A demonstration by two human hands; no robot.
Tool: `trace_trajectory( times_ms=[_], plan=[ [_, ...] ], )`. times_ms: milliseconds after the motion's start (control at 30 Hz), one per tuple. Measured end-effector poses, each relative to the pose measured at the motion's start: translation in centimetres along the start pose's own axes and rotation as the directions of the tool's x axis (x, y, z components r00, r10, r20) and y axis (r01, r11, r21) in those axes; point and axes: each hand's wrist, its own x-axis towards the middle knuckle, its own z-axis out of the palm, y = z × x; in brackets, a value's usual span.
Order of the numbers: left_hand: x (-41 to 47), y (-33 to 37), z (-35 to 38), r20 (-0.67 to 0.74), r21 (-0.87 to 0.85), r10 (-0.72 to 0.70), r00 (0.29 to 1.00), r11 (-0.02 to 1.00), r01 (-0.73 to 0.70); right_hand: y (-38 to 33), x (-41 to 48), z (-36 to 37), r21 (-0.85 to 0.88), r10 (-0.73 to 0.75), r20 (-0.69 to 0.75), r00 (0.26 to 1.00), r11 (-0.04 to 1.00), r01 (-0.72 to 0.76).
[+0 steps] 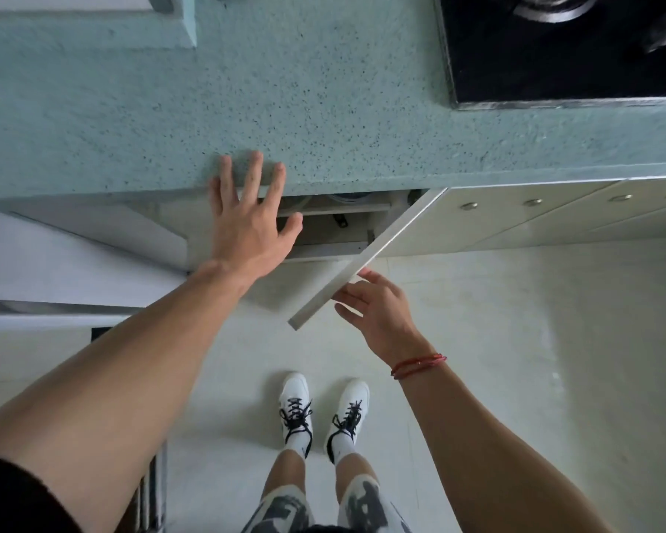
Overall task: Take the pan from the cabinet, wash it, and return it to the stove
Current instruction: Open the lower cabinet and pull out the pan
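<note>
Two hands (pixel 247 232) (pixel 379 307), two shoes (pixel 295 398) (pixel 348 409), one door (pixel 395 240)

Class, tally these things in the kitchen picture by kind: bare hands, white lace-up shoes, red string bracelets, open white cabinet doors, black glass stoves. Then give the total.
Bare hands: 2, left hand and right hand
White lace-up shoes: 2
Red string bracelet: 1
Open white cabinet door: 1
Black glass stove: 1
Total: 7
</note>
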Motion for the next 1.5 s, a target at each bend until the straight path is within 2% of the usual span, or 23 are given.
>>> trace_trajectory(
  times_ms=[233, 433, 500, 567, 667, 767, 833, 1133, 1400, 1500],
  plan=[
    [-0.5, 1.8, 0.2, 0.042, 0.033, -0.055, 0.998, 0.998, 0.054, 0.4, -2.2, -2.9, -0.031, -0.027, -0.089, 0.996, 0.999, 0.025],
    [-0.7, 1.8, 0.3, 0.058, 0.039, -0.036, 0.998, 0.999, 0.034, -0.4, -4.4, -7.1, -0.102, -0.023, -0.172, 0.985, 0.995, 0.005],
    [-0.7, 1.7, 0.1, 0.067, 0.039, -0.035, 0.997, 0.999, 0.032, -0.6, -4.7, -9.0, -0.143, -0.036, -0.24, 0.97, 0.99, 0.002],
    [-0.7, 1.7, 0.0, 0.072, 0.038, -0.032, 0.997, 0.999, 0.029, -0.9, -4.7, -10.9, -0.27, -0.092, -0.347, 0.933, 0.963, -0.006],
    [-0.8, 2.0, -0.3, 0.072, 0.027, -0.036, 0.997, 0.999, 0.034, -1.9, -4.7, -13.0, -0.495, -0.243, -0.458, 0.855, 0.868, -0.019],
    [-0.8, 2.0, -0.5, 0.079, 0.023, -0.038, 0.996, 0.999, 0.037, -3.0, -4.7, -14.1, -0.676, -0.382, -0.462, 0.8, 0.736, -0.04],
    [-0.8, 1.9, -0.5, 0.081, 0.017, -0.039, 0.996, 0.999, 0.038, -3.3, -4.8, -14.3, -0.744, -0.419, -0.45, 0.789, 0.664, -0.071],
    [-0.8, 1.8, -0.9, 0.097, -0.013, -0.045, 0.994, 0.999, 0.046, -3.2, -5.7, -12.8, -0.848, -0.394, -0.384, 0.835, 0.509, -0.15],
    [-2.2, 1.4, -1.3, 0.125, -0.078, 0.004, 0.992, 0.997, 0.006, -3.7, -6.8, -10.5, -0.923, -0.398, -0.357, 0.845, 0.289, -0.254],
    [-3.8, 0.8, -1.4, 0.116, -0.124, 0.042, 0.992, 0.992, -0.028, -3.3, -7.0, -9.0, -0.964, -0.482, -0.266, 0.835, 0.159, -0.215]
  ],
)
